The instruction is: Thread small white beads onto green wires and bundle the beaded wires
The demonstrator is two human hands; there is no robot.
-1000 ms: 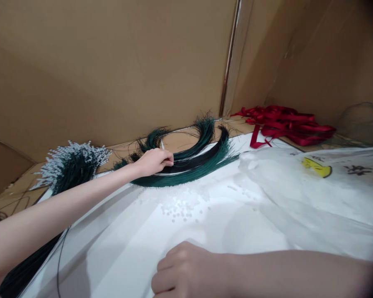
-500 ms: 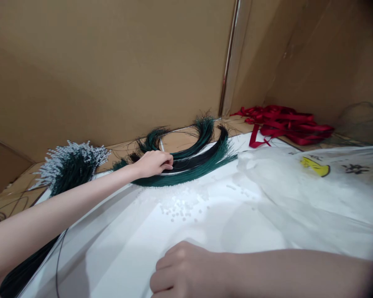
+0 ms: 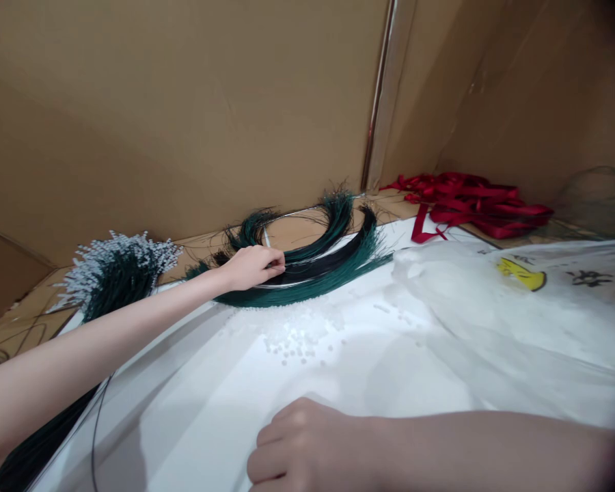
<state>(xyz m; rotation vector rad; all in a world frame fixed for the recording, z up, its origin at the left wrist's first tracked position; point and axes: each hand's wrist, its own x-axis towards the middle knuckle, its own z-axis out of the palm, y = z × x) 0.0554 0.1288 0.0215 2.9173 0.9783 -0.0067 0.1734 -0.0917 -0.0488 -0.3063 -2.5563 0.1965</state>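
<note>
My left hand (image 3: 256, 266) reaches over the curved bundles of thin wire, its fingertips pinched together at the black wire (image 3: 318, 268); how many strands are between them is hidden. A green wire bundle (image 3: 287, 296) curves along the near side of the black one, and another dark green bundle (image 3: 338, 222) bends round behind. Closer to me, my right hand (image 3: 300, 447) is curled into a fist above the white surface, and whatever its fingers may hold is out of sight. Small white beads (image 3: 300, 342) lie scattered between the two hands.
At left stands a bunch of green wires with white beaded tips (image 3: 120, 266). Red ribbon (image 3: 471, 205) is heaped at the back right. A translucent plastic bag (image 3: 523, 328) covers the right side of the white board (image 3: 195, 410). Cardboard walls (image 3: 184, 116) close off the back.
My left hand has shifted very slightly at the black wire, its fingers still pinched. My right hand has stayed in place.
</note>
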